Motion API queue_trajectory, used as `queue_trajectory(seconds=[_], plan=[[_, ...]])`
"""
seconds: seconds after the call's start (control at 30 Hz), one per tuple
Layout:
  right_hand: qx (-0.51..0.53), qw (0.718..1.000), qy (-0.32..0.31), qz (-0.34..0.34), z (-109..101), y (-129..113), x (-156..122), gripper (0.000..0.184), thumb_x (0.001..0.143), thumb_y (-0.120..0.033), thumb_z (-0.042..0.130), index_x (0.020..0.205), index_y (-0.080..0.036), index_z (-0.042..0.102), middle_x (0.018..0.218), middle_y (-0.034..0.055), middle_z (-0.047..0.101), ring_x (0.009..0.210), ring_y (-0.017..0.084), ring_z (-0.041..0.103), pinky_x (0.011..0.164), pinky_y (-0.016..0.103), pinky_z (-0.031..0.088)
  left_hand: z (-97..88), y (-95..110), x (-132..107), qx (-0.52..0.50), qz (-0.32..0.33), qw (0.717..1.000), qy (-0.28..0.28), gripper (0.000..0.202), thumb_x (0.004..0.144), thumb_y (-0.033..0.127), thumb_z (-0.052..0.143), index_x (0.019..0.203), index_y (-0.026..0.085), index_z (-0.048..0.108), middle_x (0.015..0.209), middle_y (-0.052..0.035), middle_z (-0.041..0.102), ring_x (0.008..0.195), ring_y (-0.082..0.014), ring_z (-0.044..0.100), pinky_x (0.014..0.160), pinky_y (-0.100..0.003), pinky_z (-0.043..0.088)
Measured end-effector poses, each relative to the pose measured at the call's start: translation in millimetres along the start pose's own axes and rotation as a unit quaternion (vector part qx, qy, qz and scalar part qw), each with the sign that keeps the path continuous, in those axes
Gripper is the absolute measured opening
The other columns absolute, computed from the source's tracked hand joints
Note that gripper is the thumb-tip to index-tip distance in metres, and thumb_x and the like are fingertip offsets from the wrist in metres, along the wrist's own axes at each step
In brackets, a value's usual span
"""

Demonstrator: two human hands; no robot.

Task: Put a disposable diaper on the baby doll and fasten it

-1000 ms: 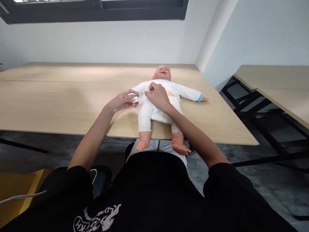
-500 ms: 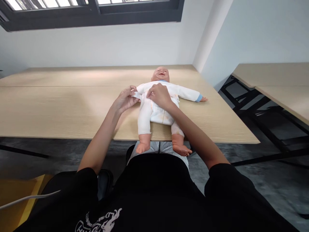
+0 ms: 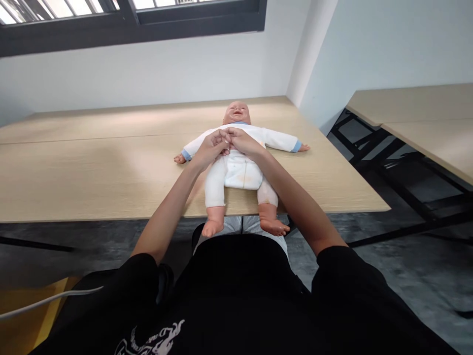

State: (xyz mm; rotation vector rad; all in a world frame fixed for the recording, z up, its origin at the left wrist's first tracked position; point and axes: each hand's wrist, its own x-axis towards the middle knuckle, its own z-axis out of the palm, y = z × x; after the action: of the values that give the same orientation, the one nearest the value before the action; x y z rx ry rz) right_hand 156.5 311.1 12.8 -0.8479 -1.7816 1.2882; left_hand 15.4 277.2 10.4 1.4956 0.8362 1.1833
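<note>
A baby doll (image 3: 236,114) lies on its back, head away from me, its feet past the table's near edge. It wears a white top with blue cuffs and a white diaper (image 3: 244,173) with a pale print. At the left of the diaper's front waist, my left hand (image 3: 213,149) is closed, fingertips pinching its side tab, which is mostly hidden. My right hand (image 3: 244,142) lies across the belly with curled fingers holding the front waist edge. The fingertips of both hands meet there and cover that part of the diaper.
The pale wooden table (image 3: 92,177) runs wide to the left and ends at a corner on the right. A second table (image 3: 424,106) with black folding legs stands to the right. Behind are a white wall and a dark window frame (image 3: 199,22). A white cable (image 3: 51,298) crosses at lower left.
My left hand has moved right, from the doll's side to the diaper's front, bringing the white tab along. The doll's left-side arm now shows. The view has shifted slightly.
</note>
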Motion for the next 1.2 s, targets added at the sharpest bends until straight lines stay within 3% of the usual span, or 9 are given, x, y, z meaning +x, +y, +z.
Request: queue_trajectory(seconds=[0.2,0.3,0.4,0.6,0.73,0.87,0.97,1.03,1.2], plan=[[0.091,0.993,0.075,0.002,4,1,-1,0.029,0.068,0.003,0.038,0.080,-0.018,0.052,0.065,-0.0042,0.056,0.056,0.010,0.051,0.055,0.020,0.038,8.4,-13,5,0.098,0.074,0.992,-0.005,0.021,0.074,0.005,0.058,0.082,0.019,0.046,0.072,0.0048,0.050,0.062,-0.0076,0.049,0.063,-0.022,0.036],[0.089,0.990,0.105,0.008,3,0,-1,0.025,0.079,0.002,0.042,0.087,-0.017,0.057,0.066,-0.0040,0.056,0.055,0.009,0.048,0.054,0.019,0.037,10.4,-11,-2,0.178,0.102,0.979,0.004,0.023,0.074,0.006,0.061,0.087,0.020,0.049,0.075,0.0042,0.049,0.067,-0.0096,0.046,0.066,-0.024,0.034],[0.108,0.985,0.130,0.025,2,-4,-2,0.012,0.096,-0.013,0.046,0.093,-0.017,0.058,0.078,-0.0016,0.064,0.049,0.007,0.042,0.053,0.020,0.041,12.9,-6,-11,0.238,0.109,0.965,0.003,0.017,0.076,0.008,0.063,0.086,0.019,0.055,0.075,0.0030,0.051,0.068,-0.0111,0.044,0.069,-0.026,0.034],[0.135,0.979,0.148,0.041,4,-11,-4,0.015,0.101,-0.016,0.050,0.089,-0.016,0.059,0.087,0.0018,0.067,0.068,0.008,0.059,0.068,0.019,0.049,13.3,-1,-21,0.256,0.121,0.959,0.013,0.019,0.081,0.025,0.076,0.091,0.017,0.062,0.090,-0.0026,0.066,0.086,-0.0164,0.059,0.083,-0.027,0.043],[0.143,0.976,0.151,0.055,6,-18,-7,0.019,0.101,-0.012,0.047,0.087,-0.015,0.059,0.082,0.0024,0.067,0.076,0.010,0.064,0.079,0.020,0.051,10.9,-4,-24,0.315,0.132,0.940,0.003,0.014,0.089,0.030,0.068,0.087,0.016,0.069,0.095,-0.0064,0.073,0.089,-0.0194,0.064,0.084,-0.029,0.045],[0.127,0.979,0.148,0.058,5,-18,-7,0.019,0.101,-0.012,0.048,0.088,-0.015,0.060,0.079,0.0017,0.067,0.075,0.010,0.063,0.075,0.019,0.049,10.8,-2,-31,0.335,0.114,0.934,-0.047,0.027,0.099,0.037,0.057,0.107,0.019,0.075,0.113,-0.0078,0.077,0.100,-0.0228,0.068,0.096,-0.034,0.047],[0.124,0.981,0.142,0.051,4,-13,-6,0.018,0.101,-0.012,0.049,0.089,-0.014,0.062,0.077,0.0014,0.067,0.074,0.010,0.062,0.071,0.019,0.047,10.1,0,-39,0.335,0.090,0.932,-0.107,0.036,0.102,0.041,0.051,0.127,0.022,0.070,0.142,-0.0056,0.066,0.134,-0.0269,0.058,0.126,-0.046,0.026],[0.122,0.982,0.138,0.041,4,-10,-6,0.017,0.100,-0.012,0.050,0.090,-0.014,0.062,0.076,0.0011,0.068,0.074,0.010,0.063,0.071,0.019,0.047,8.5,2,-42,0.340,0.073,0.928,-0.135,0.041,0.103,0.044,0.050,0.136,0.024,0.064,0.155,-0.0042,0.053,0.151,-0.0275,0.042,0.132,-0.050,0.008],[0.099,0.984,0.138,0.058,5,-10,-8,0.017,0.101,-0.012,0.049,0.091,-0.014,0.063,0.075,0.0004,0.067,0.073,0.010,0.061,0.064,0.017,0.043,5.9,9,-42,0.377,0.032,0.909,-0.175,0.053,0.103,0.050,0.045,0.148,0.024,0.055,0.163,-0.0043,0.042,0.155,-0.0262,0.035,0.133,-0.047,0.008]])
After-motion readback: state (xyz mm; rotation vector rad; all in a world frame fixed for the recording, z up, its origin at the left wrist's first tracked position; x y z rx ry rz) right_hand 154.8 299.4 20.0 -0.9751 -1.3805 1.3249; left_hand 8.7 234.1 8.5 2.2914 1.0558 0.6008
